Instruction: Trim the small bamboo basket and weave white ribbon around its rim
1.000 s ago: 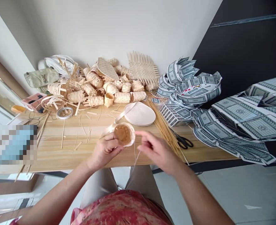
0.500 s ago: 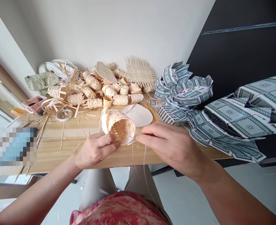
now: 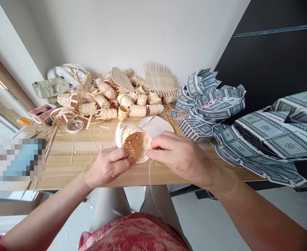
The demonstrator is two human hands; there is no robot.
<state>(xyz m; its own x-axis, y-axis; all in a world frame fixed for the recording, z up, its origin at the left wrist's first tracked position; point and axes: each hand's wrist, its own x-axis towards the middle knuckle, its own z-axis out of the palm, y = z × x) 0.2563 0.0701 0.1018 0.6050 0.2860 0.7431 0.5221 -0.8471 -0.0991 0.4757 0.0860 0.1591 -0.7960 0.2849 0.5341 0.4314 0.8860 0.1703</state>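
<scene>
My left hand (image 3: pixel 109 165) grips the near left side of a small woven bamboo basket (image 3: pixel 136 143), with thumb and fingers closed on its rim. The basket lies tilted, its open mouth toward me, and a white cloth-like piece (image 3: pixel 118 134) sits against its left side. At the right edge of the mouth, my right hand (image 3: pixel 179 153) is closed in a pinch, fingertips touching the rim. Pale thread (image 3: pixel 150 177) hangs from these fingertips toward my lap. Whether a needle is between the fingers is hidden.
A white oval piece (image 3: pixel 157 126) lies behind the basket. Woven tubes (image 3: pixel 108 91) are heaped by the wall, near a flat woven mat (image 3: pixel 161 80). A tape roll (image 3: pixel 75 126) and loose strips lie left. Folded-card structures (image 3: pixel 270 132) fill the right side.
My right hand has moved left and come in to the basket's rim, bringing the two hanging thread lengths together. My left hand keeps its grip. The view has shifted slightly.
</scene>
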